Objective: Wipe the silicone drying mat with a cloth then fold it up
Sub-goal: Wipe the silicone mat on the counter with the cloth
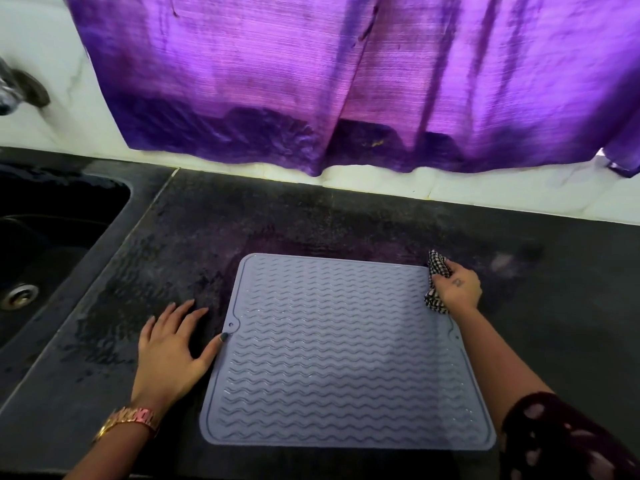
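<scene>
Now wiping, with the folding not yet begun.
Left hand (173, 344) lies flat and open on the counter (311, 220), its thumb touching the silicone drying mat (339, 348), which lies flat between both hands. Right hand (457, 289) grips the bunched checked cloth (437, 271) at the mat's far corner; next, I judge, it should sweep toward the left hand.

The left hand (171, 344) lies flat, palm down, fingers spread and straight, thumb stretched out to the right; a gold watch (130, 421) circles its wrist. The right hand (458, 287) reaches further forward, fingers curled tight, forearm extended from a dark patterned sleeve (568, 441).
</scene>
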{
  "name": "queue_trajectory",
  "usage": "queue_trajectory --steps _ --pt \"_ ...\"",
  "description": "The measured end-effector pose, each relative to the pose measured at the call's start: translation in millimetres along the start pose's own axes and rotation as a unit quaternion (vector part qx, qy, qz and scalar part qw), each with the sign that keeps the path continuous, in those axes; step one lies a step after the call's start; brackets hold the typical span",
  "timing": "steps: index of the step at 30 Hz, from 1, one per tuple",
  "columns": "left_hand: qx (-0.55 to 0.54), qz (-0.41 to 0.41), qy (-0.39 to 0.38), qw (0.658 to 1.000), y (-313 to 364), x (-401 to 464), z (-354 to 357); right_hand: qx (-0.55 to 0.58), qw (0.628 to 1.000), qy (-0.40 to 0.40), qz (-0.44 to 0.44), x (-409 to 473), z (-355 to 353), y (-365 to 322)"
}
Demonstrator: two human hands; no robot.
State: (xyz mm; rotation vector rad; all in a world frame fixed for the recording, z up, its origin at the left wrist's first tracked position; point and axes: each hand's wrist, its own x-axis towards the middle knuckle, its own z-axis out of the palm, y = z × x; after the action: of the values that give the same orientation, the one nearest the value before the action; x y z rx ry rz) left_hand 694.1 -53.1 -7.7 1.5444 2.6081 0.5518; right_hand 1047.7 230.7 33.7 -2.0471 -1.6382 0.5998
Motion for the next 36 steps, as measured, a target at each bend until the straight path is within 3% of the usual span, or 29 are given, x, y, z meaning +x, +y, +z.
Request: queue_trajectory --steps 14,19,36 --pt "0.004 0.0 0.0 1.0 -1.5 -0.3 1.2 -0.027 0.998 -0.045 -0.032 -5.9 15.2 -26.1" --pt "0.009 0.0 0.003 1.0 -2.7 0.1 1.6 0.011 0.989 -0.097 -0.112 -36.5 42.0 -57.2" --pt "0.002 0.003 0.009 1.0 -6.2 0.9 5.9 -0.035 0.93 -0.235 -0.28 -121.4 141.6 -170.9"
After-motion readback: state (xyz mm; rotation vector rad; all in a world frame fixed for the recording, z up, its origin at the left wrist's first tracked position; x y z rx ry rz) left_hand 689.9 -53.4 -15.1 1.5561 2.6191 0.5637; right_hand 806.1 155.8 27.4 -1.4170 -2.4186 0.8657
